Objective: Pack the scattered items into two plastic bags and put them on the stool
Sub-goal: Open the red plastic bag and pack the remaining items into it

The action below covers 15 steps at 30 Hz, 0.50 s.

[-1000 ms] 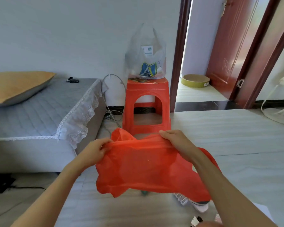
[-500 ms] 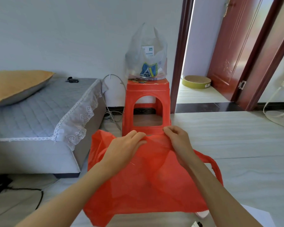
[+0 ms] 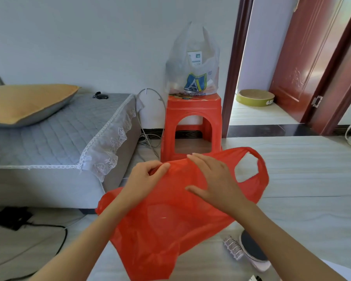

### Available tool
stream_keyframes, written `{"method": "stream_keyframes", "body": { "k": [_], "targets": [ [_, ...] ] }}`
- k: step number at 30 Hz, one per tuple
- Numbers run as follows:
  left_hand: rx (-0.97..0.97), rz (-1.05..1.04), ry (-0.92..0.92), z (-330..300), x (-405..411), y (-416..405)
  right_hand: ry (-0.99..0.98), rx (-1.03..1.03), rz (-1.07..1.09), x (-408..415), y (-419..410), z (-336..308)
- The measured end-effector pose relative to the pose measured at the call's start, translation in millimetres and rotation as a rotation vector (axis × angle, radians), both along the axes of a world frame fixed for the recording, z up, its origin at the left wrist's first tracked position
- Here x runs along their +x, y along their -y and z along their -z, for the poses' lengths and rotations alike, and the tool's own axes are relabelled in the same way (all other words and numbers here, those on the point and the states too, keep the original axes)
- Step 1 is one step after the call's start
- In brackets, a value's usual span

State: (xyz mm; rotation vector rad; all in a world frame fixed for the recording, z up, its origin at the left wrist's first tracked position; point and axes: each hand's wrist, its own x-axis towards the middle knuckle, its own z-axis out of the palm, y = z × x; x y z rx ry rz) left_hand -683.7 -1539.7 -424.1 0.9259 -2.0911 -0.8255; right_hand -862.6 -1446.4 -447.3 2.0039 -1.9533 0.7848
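A red plastic bag (image 3: 170, 220) hangs in front of me, held up between both hands. My left hand (image 3: 145, 180) pinches its upper edge with curled fingers. My right hand (image 3: 213, 179) lies against the bag's top with fingers straight, one handle loop sticking out to its right. A clear plastic bag (image 3: 193, 76) with a blue logo, holding items, stands on the red stool (image 3: 193, 122) against the wall. On the floor at lower right lie a round dark-faced object (image 3: 253, 252) and a small white ribbed item (image 3: 233, 247).
A low bed (image 3: 49, 138) with grey quilted cover, lace trim and an orange pillow fills the left. Cables run along the floor beside it (image 3: 39, 226). An open doorway with a red door (image 3: 304, 57) is at right; a yellow round dish (image 3: 255, 97) lies beyond.
The bag has swung round: one handle loop now sticks out at right. My right hand shifted from pinching the edge to lying flat on it. The floor items came back into view.
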Motion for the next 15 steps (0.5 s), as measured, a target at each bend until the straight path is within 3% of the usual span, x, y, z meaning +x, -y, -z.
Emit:
{"method": "stream_keyframes", "body": {
  "k": [4, 9, 15],
  "targets": [
    [0.038, 0.098, -0.06, -14, 10, -10, -0.051, 0.136, 0.066, -15, 2, 9],
    [0.037, 0.064, -0.185, -25, 23, -11, -0.021, 0.243, 0.046, -12, 1, 8],
    [0.0, 0.058, -0.207, -26, 21, -8, 0.1, 0.148, -0.009, -5, 6, 9]
  ]
}}
